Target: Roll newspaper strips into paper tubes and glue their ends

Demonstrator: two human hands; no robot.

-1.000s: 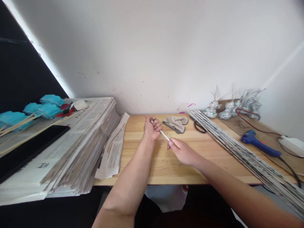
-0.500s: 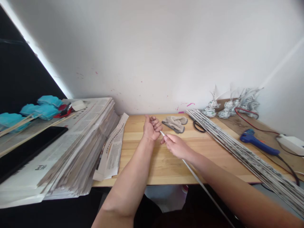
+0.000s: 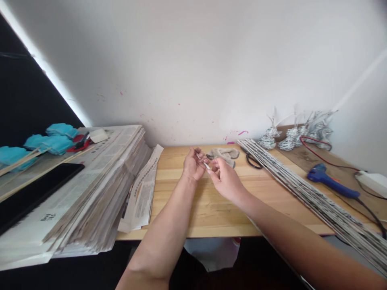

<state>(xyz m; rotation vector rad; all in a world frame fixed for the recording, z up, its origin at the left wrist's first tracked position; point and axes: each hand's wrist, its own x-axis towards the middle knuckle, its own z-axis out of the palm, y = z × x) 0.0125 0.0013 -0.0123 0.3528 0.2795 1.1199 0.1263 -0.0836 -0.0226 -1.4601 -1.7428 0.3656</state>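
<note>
My left hand (image 3: 192, 165) and my right hand (image 3: 225, 180) meet above the wooden table (image 3: 211, 205). Both pinch the far end of a thin white rolled paper stick (image 3: 206, 165). The left fingers curl around its tip. My right thumb and forefinger grip it just below. The rest of the stick runs back under my right forearm and is mostly hidden.
A tall stack of newspapers (image 3: 90, 189) fills the left side, with a loose folded sheet (image 3: 142, 189) beside it. A grey cloth (image 3: 223, 155), scissors (image 3: 252, 160), a long bundle of paper sticks (image 3: 305, 189), a blue glue gun (image 3: 328, 180) and small woven paper figures (image 3: 290, 139) lie to the right.
My right hand slid up along the stick toward my left hand, and both hands lifted slightly. The stick's long part, visible half a second ago, is now hidden under my right arm.
</note>
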